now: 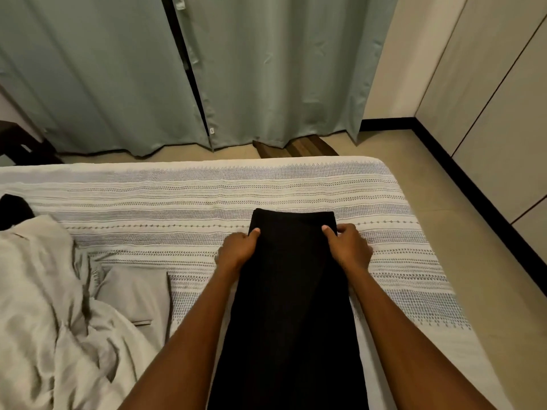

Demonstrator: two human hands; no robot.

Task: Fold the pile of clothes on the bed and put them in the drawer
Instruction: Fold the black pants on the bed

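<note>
A long black garment (291,291) lies flat on the bed (183,190), running from the bottom edge of the view up to the middle. My left hand (238,247) pinches its left edge near the far end, thumb on top. Opposite it, my right hand (349,247) pinches the right edge the same way. A heap of crumpled pale grey clothes (44,306) lies at the left, with a folded grey piece (134,294) beside it. Another dark garment (13,210) shows at the far left edge.
The bed has a white and grey striped woven cover. Pale green curtains (266,69) hang behind it. A beige tiled floor (473,261) runs along the right side, next to pale cabinet doors (503,113). Dark wooden furniture (20,143) stands at the far left.
</note>
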